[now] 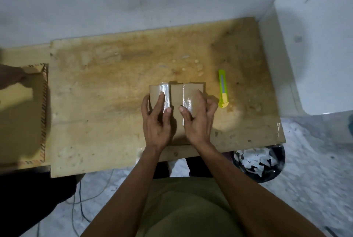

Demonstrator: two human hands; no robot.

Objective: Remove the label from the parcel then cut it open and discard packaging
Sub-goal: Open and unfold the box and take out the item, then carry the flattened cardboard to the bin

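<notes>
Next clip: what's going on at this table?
A person has both hands on a small brown cardboard parcel lying on a worn wooden table. The left hand and right hand press on its top, fingers on strips of clear tape. No label shows on the visible face. A green and yellow utility knife lies untouched to the right of the parcel. A black bin with paper scraps stands below the table's right edge.

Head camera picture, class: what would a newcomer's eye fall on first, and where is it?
Two bare hands, the left hand and the right hand, press on a brown taped parcel in the middle of the worn wooden table. A bright green knife lies just right of it, untouched. A black bin of scraps stands below the table's right corner.
</notes>
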